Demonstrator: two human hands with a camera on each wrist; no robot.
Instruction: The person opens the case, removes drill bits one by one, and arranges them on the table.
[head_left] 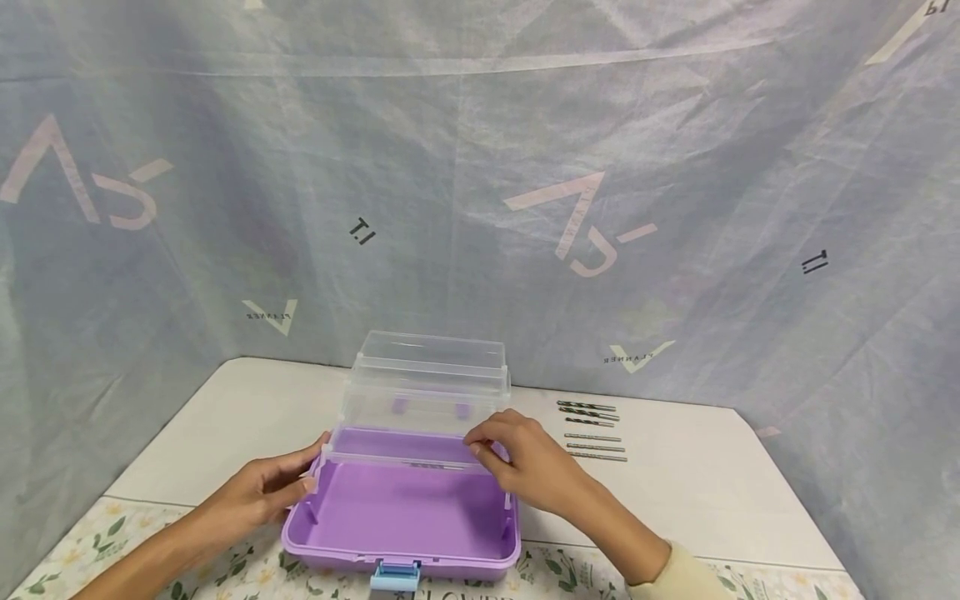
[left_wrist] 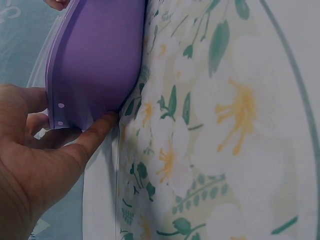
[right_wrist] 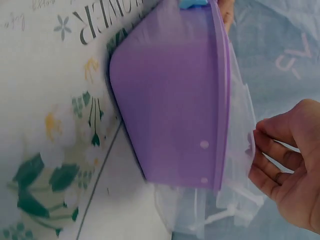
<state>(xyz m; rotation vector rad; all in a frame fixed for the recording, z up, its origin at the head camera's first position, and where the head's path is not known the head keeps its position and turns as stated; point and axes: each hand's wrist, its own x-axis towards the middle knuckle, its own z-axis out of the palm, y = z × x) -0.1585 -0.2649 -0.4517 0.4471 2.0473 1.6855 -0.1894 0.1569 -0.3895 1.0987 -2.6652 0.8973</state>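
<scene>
A purple storage box (head_left: 408,508) stands open at the front of the table, its blue latch (head_left: 396,575) hanging down. Its clear lid (head_left: 431,350) leans back, with a clear-walled purple tray (head_left: 405,444) raised below it. My left hand (head_left: 258,492) grips the box's left back corner; in the left wrist view its fingers lie at the rim and the thumb along the side. At the tray's right end, my right hand (head_left: 517,458) pinches the clear plastic edge (right_wrist: 250,135) between thumb and fingertips. A thin metal drill bit (head_left: 435,467) shows near the tray's front edge.
To the right of the box lie several drill bits in two groups: dark, thicker ones (head_left: 588,411) behind and thin silver ones (head_left: 596,447) in front. A floral cloth (head_left: 570,567) covers the table's front. A grey printed curtain (head_left: 450,208) hangs behind.
</scene>
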